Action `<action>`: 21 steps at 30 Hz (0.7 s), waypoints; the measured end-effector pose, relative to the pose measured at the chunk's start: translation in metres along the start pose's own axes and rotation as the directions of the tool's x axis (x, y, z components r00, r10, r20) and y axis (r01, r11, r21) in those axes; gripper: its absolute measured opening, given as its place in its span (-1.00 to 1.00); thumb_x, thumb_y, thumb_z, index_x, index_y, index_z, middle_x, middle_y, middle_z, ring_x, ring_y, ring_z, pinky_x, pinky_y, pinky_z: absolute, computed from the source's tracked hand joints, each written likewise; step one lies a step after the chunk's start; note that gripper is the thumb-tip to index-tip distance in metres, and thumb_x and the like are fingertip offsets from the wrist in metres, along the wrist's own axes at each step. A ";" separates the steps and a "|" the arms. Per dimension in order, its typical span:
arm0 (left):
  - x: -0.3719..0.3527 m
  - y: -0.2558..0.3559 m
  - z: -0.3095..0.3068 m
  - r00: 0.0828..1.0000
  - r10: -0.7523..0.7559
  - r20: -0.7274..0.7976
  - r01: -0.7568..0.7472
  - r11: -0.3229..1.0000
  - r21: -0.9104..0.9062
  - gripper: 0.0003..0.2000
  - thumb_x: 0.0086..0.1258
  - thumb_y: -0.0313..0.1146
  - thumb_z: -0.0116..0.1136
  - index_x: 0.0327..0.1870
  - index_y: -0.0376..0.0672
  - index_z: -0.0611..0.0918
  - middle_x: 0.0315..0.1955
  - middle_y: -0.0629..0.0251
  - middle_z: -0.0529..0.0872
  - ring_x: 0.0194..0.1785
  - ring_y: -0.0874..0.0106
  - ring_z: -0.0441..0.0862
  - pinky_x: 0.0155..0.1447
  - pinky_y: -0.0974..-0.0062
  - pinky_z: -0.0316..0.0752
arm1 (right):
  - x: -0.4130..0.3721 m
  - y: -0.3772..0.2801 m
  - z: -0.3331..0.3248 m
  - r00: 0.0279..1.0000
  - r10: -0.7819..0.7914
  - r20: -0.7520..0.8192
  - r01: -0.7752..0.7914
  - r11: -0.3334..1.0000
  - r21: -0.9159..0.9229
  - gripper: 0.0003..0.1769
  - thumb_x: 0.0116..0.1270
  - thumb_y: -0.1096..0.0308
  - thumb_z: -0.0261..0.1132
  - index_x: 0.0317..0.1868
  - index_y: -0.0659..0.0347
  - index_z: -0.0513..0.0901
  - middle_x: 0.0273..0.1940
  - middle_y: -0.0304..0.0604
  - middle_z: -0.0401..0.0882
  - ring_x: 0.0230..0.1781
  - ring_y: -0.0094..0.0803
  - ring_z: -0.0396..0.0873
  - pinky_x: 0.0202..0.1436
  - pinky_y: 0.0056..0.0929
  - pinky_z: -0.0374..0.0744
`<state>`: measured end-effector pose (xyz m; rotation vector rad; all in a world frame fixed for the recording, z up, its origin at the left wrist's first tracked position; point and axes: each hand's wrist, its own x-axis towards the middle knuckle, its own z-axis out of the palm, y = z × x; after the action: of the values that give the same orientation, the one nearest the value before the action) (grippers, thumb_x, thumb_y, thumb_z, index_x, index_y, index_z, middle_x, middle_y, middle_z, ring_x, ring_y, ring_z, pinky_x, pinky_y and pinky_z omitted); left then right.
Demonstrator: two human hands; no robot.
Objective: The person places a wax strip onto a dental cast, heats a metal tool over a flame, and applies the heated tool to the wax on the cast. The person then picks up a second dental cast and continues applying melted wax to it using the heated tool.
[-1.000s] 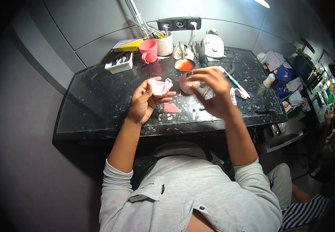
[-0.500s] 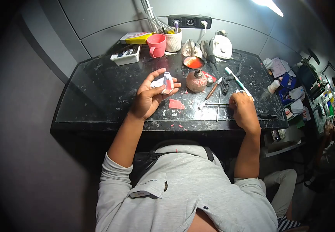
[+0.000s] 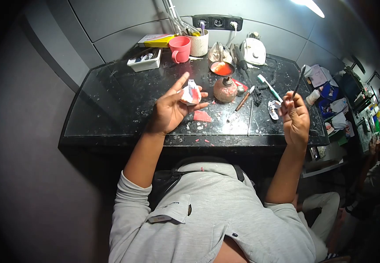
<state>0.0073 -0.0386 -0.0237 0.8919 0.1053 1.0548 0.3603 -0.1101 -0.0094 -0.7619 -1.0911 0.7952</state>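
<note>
Dark tool raised off speckled black tabletop, grey wall behind.

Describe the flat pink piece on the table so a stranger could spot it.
On the black table, find the round bottle with a dark neck. Nearer the front edge, to the bottle's left, lies the flat pink piece, near the left hand. Its broad shape sets it apart from the tiny pink crumbs nearby.

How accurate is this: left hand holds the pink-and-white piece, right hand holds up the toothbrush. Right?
Not quite: in the head view, the right hand holds up a thin dark tool; the toothbrush lies on the black tabletop. The left hand does hold the pink-and-white piece.
</note>
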 end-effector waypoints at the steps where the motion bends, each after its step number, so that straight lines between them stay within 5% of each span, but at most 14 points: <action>1: -0.002 -0.003 0.005 0.999 0.013 -0.031 -0.010 0.996 0.091 -0.27 0.57 -0.36 0.01 0.64 -0.37 -0.03 0.31 -0.25 0.47 0.40 -0.11 0.51 0.47 -0.10 0.47 | -0.001 0.005 0.000 0.991 0.059 0.123 -0.080 0.981 0.175 -0.83 0.60 0.35 0.24 0.03 0.29 0.53 -0.13 -0.24 0.57 -0.26 -0.53 0.48 -0.13 -0.53 0.50; 2: -0.003 -0.004 0.008 0.998 0.029 -0.059 -0.018 0.983 0.182 -0.22 0.57 -0.38 0.06 0.66 -0.32 -0.10 0.33 -0.21 0.45 0.41 -0.08 0.50 0.46 -0.10 0.48 | -0.002 0.008 0.002 0.963 0.092 0.253 -0.176 0.927 0.332 -0.80 0.61 0.30 0.22 0.03 0.28 0.52 -0.12 -0.22 0.56 -0.25 -0.51 0.48 -0.13 -0.49 0.50; 3: -0.002 -0.006 0.009 0.998 0.027 -0.058 -0.016 0.983 0.183 -0.22 0.57 -0.38 0.06 0.66 -0.32 -0.10 0.33 -0.21 0.45 0.41 -0.08 0.50 0.46 -0.10 0.48 | -0.004 0.011 0.006 0.954 0.082 0.289 -0.173 0.937 0.303 -0.77 0.63 0.24 0.21 0.00 0.27 0.54 -0.14 -0.21 0.55 -0.24 -0.48 0.48 -0.12 -0.44 0.52; 5: -0.002 -0.009 0.008 0.998 0.062 -0.003 -0.056 0.912 0.407 -0.16 0.52 -0.47 0.17 0.67 -0.28 -0.11 0.27 -0.09 0.48 0.39 -0.02 0.53 0.43 -0.08 0.51 | -0.010 0.016 0.020 0.973 0.103 0.208 -0.156 0.954 0.257 -0.79 0.60 0.26 0.25 -0.06 0.27 0.58 -0.21 -0.19 0.59 -0.33 -0.48 0.54 -0.27 -0.45 0.54; 8: -0.003 -0.006 0.009 0.995 0.077 0.069 -0.101 0.876 0.471 -0.18 0.39 -0.61 0.24 0.62 -0.32 0.03 0.18 -0.01 0.51 0.37 0.04 0.55 0.44 -0.03 0.52 | -0.020 0.012 0.043 0.963 0.218 0.159 -0.236 0.966 0.107 -0.85 0.56 0.34 0.31 -0.08 0.27 0.60 -0.41 -0.20 0.64 -0.53 -0.46 0.66 -0.52 -0.55 0.58; 12: -0.006 -0.008 0.007 0.994 0.096 0.061 -0.114 0.845 0.523 -0.35 0.38 -0.57 0.18 0.47 -0.33 0.19 0.14 -0.04 0.52 0.34 0.06 0.57 0.43 0.00 0.53 | -0.031 0.015 0.068 0.930 0.219 0.294 -0.235 0.972 0.018 -0.86 0.54 0.43 0.29 0.00 0.31 0.58 -0.20 0.01 0.79 -0.32 -0.33 0.80 -0.40 -0.54 0.67; 14: -0.011 -0.011 0.012 0.993 0.113 0.011 -0.113 0.964 0.241 -0.48 0.38 -0.50 0.13 0.32 -0.28 0.23 0.11 -0.08 0.54 0.33 0.05 0.57 0.42 0.03 0.55 | -0.035 0.020 0.073 0.923 0.212 0.321 -0.227 0.974 0.011 -0.84 0.55 0.47 0.26 0.04 0.34 0.59 -0.16 0.02 0.79 -0.23 -0.32 0.81 -0.31 -0.52 0.71; 16: -0.016 -0.016 0.009 0.995 0.102 -0.015 -0.097 0.977 0.190 -0.59 0.45 -0.46 0.04 0.24 -0.25 0.22 0.06 -0.12 0.56 0.30 0.04 0.60 0.37 0.06 0.57 | -0.038 0.021 0.077 0.916 0.209 0.343 -0.223 0.975 0.000 -0.83 0.55 0.47 0.25 0.06 0.35 0.60 -0.15 0.01 0.79 -0.18 -0.33 0.81 -0.25 -0.51 0.72; 18: -0.021 -0.023 0.008 0.984 0.087 -0.158 -0.010 0.903 0.430 -0.64 0.43 -0.55 -0.08 0.22 -0.28 0.25 0.01 -0.01 0.58 0.23 0.13 0.64 0.39 0.12 0.56 | -0.041 0.023 0.083 0.906 0.213 0.365 -0.223 0.975 -0.014 -0.81 0.55 0.47 0.25 0.08 0.36 0.61 -0.13 -0.01 0.79 -0.13 -0.34 0.81 -0.20 -0.50 0.73; 21: -0.024 -0.035 0.004 0.975 0.159 -0.158 -0.037 0.809 0.586 -0.70 0.44 -0.59 -0.10 0.17 -0.31 0.33 0.00 0.02 0.60 0.12 0.29 0.66 0.34 0.29 0.54 | -0.045 0.028 0.094 0.919 0.175 0.352 -0.162 0.985 -0.065 -0.80 0.54 0.45 0.29 0.06 0.39 0.65 -0.13 -0.11 0.79 -0.07 -0.42 0.78 -0.10 -0.53 0.73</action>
<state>0.0211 -0.0666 -0.0528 1.3527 0.5855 1.2337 0.2542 -0.1217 -0.0274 -0.7653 -1.3800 1.0941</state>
